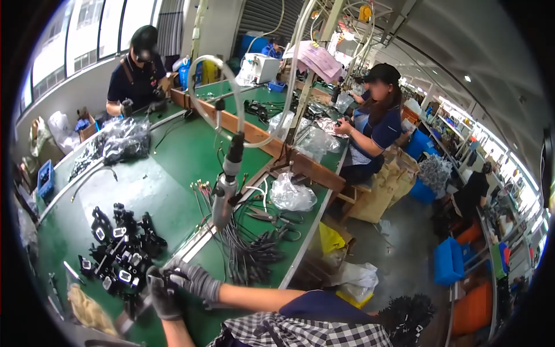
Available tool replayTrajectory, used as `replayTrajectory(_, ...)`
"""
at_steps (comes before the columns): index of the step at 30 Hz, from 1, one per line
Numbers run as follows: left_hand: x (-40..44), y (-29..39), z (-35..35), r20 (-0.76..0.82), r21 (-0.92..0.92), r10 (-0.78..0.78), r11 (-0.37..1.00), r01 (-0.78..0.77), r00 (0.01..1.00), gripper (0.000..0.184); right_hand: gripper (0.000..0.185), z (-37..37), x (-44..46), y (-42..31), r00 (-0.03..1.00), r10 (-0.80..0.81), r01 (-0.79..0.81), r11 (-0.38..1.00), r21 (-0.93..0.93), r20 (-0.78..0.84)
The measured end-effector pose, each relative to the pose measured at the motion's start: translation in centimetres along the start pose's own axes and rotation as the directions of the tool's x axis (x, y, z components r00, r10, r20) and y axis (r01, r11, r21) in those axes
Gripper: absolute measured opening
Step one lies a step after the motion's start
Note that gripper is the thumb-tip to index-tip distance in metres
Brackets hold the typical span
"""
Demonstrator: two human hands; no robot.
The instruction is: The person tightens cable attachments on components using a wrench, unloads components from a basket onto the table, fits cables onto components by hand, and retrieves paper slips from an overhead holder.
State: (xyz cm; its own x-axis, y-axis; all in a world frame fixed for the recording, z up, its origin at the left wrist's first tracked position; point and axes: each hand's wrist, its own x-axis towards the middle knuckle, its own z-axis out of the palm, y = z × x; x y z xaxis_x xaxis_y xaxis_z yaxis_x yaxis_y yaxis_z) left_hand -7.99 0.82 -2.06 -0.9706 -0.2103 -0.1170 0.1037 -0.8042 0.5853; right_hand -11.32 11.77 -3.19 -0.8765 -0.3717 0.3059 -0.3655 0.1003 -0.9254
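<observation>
My left hand (166, 298) and my right hand (199, 281), both in grey gloves, meet at the near edge of the green bench (173, 222). Their fingers are closed around a small black part (169, 281), mostly hidden by the gloves. Just beyond the left hand is a heap of black plastic parts (118, 254), several with pale rectangular faces. To the right of the hands lies a bundle of black cables (245, 248). A power screwdriver (224, 199) hangs upright over the bench, apart from both hands.
Scissors (260, 216) and a clear plastic bag (292, 192) lie beyond the cables. A wooden divider (254, 136) crosses the bench. A tan glove (89, 309) rests at lower left. Co-workers (370, 115) sit at the far sides. Blue bins (449, 261) stand along the aisle.
</observation>
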Motion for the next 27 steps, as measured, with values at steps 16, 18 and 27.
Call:
replayTrajectory(16, 4.0, -0.1, -0.6, -0.111, -0.254, -0.079, 0.966, 0.049, 0.991, 0.027, 0.024, -2.2, -1.0, -4.8, 0.983, 0.180, -0.178, 0.923, -0.342, -0.028)
replayTrajectory(18, 4.0, 0.0, 0.0, -0.218, -0.245, -0.075, 0.969, 0.020, 0.973, 0.028, 0.023, -1.3, -0.6, -2.8, 0.999, 0.030, -0.042, 0.932, -0.360, -0.037)
replayTrajectory(27, 3.4, 0.0, 1.3, 0.154, -0.244, 0.058, 0.970, -0.019, 0.986, 0.026, 0.027, -2.7, -0.2, -2.8, 0.976, -0.148, 0.099, 0.955, -0.279, -0.162)
